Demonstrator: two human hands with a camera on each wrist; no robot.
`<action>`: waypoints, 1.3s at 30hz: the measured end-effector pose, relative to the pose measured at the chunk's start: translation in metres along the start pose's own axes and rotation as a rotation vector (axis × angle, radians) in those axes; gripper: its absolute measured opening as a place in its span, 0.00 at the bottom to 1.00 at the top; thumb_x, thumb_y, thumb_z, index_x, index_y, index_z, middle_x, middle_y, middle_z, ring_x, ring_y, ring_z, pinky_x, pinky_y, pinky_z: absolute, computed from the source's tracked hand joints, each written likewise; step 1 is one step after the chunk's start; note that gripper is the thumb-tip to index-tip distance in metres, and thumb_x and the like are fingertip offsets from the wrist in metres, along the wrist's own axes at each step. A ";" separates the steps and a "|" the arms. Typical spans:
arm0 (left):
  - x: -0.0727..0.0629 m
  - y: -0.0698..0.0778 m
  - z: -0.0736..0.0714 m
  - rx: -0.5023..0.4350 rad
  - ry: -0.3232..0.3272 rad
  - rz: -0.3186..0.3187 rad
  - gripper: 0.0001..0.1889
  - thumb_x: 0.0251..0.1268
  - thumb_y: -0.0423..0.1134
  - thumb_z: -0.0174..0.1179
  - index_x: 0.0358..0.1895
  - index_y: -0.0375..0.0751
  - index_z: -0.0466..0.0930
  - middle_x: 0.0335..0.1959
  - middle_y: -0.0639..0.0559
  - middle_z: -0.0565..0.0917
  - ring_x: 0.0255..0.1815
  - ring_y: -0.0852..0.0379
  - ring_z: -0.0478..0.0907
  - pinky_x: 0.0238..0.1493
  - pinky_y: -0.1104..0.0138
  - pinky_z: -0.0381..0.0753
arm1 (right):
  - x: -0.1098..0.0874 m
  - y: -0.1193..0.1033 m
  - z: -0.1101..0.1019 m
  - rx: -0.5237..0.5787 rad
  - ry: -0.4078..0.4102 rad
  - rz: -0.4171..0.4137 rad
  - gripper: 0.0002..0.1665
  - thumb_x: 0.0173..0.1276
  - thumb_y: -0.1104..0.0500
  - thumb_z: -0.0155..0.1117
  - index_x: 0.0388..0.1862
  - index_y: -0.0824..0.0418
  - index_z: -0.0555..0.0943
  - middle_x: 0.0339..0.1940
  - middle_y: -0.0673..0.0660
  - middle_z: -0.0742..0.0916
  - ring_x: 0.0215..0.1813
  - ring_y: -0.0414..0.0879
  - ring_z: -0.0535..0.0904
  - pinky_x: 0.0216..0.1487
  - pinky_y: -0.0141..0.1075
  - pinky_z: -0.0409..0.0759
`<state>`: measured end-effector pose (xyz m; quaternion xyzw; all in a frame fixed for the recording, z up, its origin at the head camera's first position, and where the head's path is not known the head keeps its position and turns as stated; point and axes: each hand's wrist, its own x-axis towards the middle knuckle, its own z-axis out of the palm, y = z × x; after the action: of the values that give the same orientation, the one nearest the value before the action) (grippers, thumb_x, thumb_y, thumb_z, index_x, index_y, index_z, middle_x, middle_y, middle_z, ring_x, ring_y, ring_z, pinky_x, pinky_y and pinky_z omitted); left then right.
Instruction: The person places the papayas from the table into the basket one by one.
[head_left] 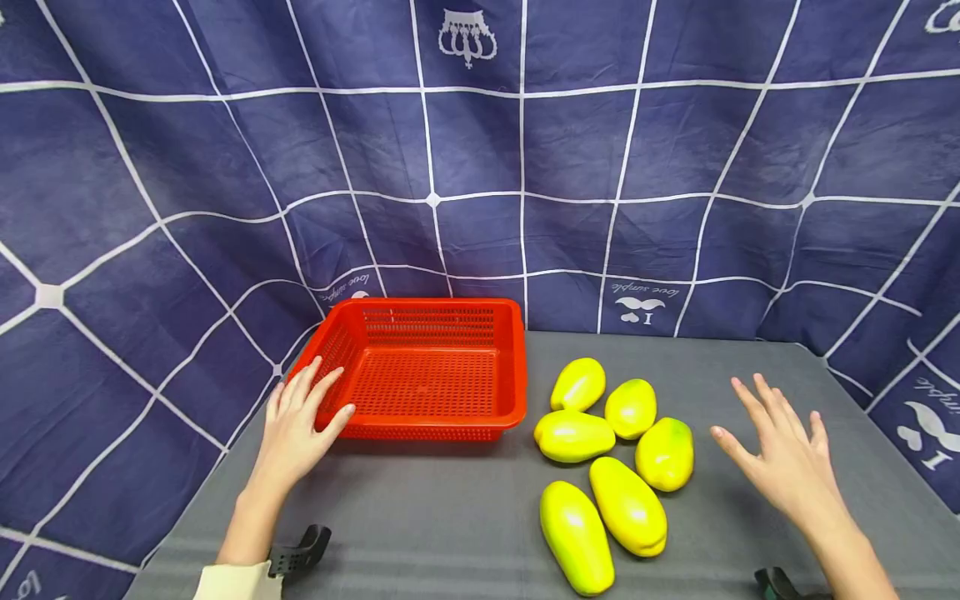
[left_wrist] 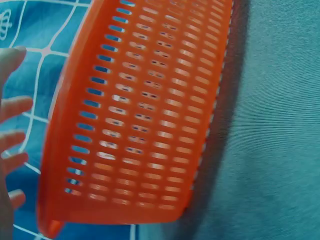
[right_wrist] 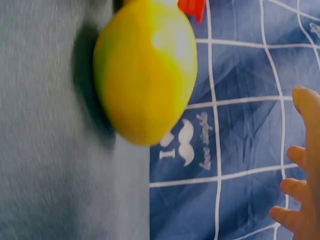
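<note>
Yellow fruits [head_left: 628, 507], long axes variously angled, red basket [head_left: 423, 423] lying crosswise

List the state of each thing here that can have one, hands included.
Basket: upright, empty.
Six yellow fruits: whole, lying loose on the table, outside the basket.
Left hand: open, by the basket's left side, holding nothing.
Right hand: open, fingers spread, holding nothing.
Curtain: hanging, creased.

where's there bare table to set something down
Free: the grey table in front of the red basket, left of the six yellow fruits. Another patch lies beyond the right hand, toward the blue curtain. Crowded: among the fruits, which lie close together.
</note>
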<state>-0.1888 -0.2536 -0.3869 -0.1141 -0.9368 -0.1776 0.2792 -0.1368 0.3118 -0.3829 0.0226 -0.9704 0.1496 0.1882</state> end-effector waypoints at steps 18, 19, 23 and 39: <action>-0.030 -0.013 0.049 -0.117 0.330 0.070 0.16 0.46 0.53 0.64 0.33 0.45 0.81 0.38 0.46 0.79 0.45 0.46 0.70 0.57 0.47 0.52 | -0.053 -0.043 0.052 0.239 -0.077 -0.010 0.36 0.61 0.49 0.60 0.67 0.52 0.61 0.66 0.62 0.65 0.61 0.66 0.64 0.43 0.64 0.66; -0.029 -0.013 0.051 -0.115 0.346 0.074 0.18 0.48 0.56 0.61 0.32 0.44 0.80 0.36 0.46 0.79 0.43 0.46 0.70 0.56 0.47 0.52 | -0.054 -0.043 0.054 0.255 -0.083 0.001 0.35 0.61 0.49 0.60 0.67 0.52 0.61 0.66 0.62 0.65 0.62 0.65 0.63 0.43 0.64 0.66; -0.024 -0.014 0.059 -0.104 0.440 0.108 0.29 0.55 0.66 0.50 0.29 0.41 0.80 0.30 0.43 0.79 0.39 0.44 0.70 0.54 0.46 0.54 | -0.057 -0.045 0.057 0.329 -0.067 0.037 0.34 0.62 0.51 0.60 0.66 0.52 0.62 0.67 0.61 0.63 0.63 0.66 0.61 0.45 0.63 0.64; -0.024 -0.014 0.069 -0.153 0.556 0.090 0.28 0.55 0.65 0.51 0.29 0.39 0.80 0.31 0.44 0.78 0.43 0.44 0.70 0.59 0.46 0.51 | -0.070 -0.058 0.072 0.401 0.120 -0.110 0.28 0.55 0.64 0.66 0.57 0.54 0.73 0.56 0.52 0.72 0.60 0.29 0.60 0.54 0.29 0.64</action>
<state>-0.2067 -0.2418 -0.4579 -0.1234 -0.8021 -0.2594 0.5235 -0.0918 0.2338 -0.4564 0.1037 -0.9056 0.3301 0.2452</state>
